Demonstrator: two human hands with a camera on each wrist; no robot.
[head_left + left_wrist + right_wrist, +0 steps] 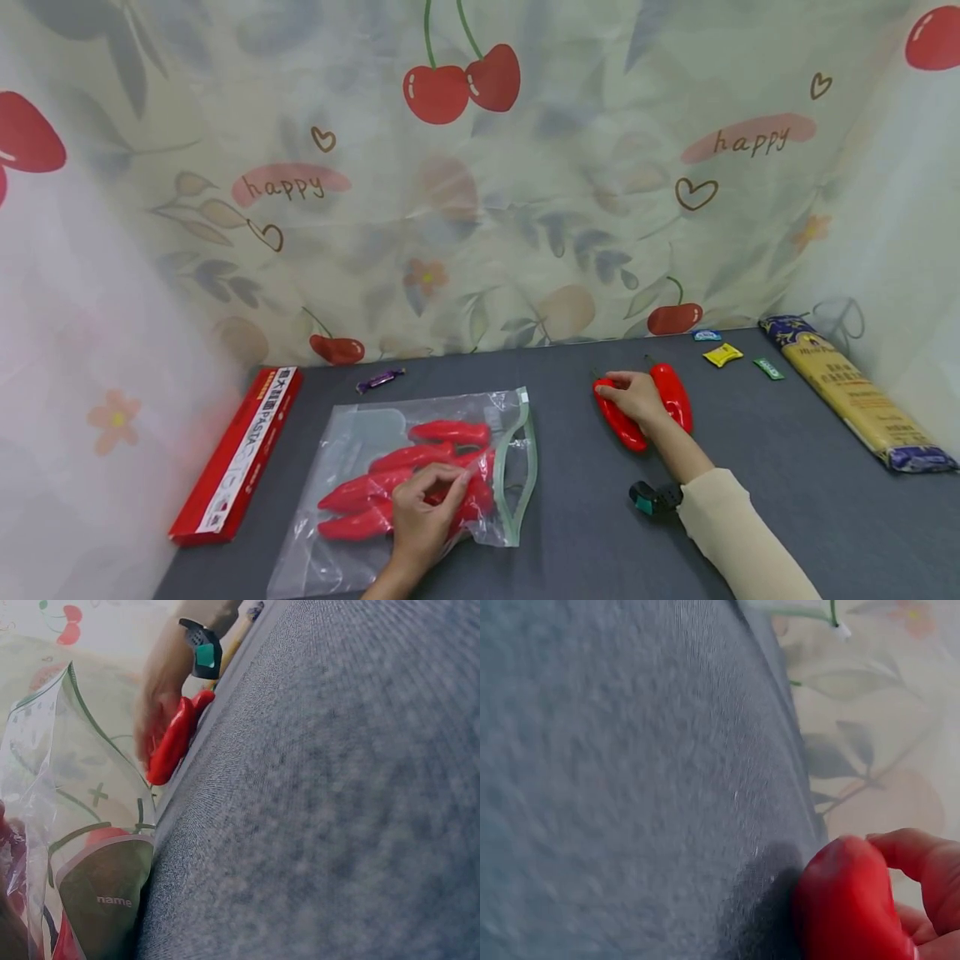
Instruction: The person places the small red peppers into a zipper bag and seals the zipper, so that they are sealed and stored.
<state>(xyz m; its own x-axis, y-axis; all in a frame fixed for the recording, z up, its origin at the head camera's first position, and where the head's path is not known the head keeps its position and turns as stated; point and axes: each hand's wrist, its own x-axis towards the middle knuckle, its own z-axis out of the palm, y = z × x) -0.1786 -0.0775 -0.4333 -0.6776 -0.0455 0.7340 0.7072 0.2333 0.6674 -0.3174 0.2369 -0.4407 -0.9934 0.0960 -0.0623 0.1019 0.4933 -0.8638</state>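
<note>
A clear zip bag (347, 425) lies on the dark table with several red peppers (450, 432) inside, its pale green zip edge on the right. My left hand (422, 512) is over the peppers and pinches the bag's upper film between thumb and fingers. In the left wrist view the bag's mouth (105, 840) gapes, with "name" printed on its lower side. To the right, my right hand (637, 398) pinches one loose red pepper (621, 423) near its stem end. Beside that hand rests a second loose red pepper (672, 395). The right wrist view shows fingers against the held pepper (849, 900).
A red pasta box (236, 454) stands along the left side. Behind the bag is a purple wrapped candy (380, 381). At the back right lie a blue candy (707, 335), a yellow candy (723, 355) and a green candy (768, 368), near a long yellow package (862, 396).
</note>
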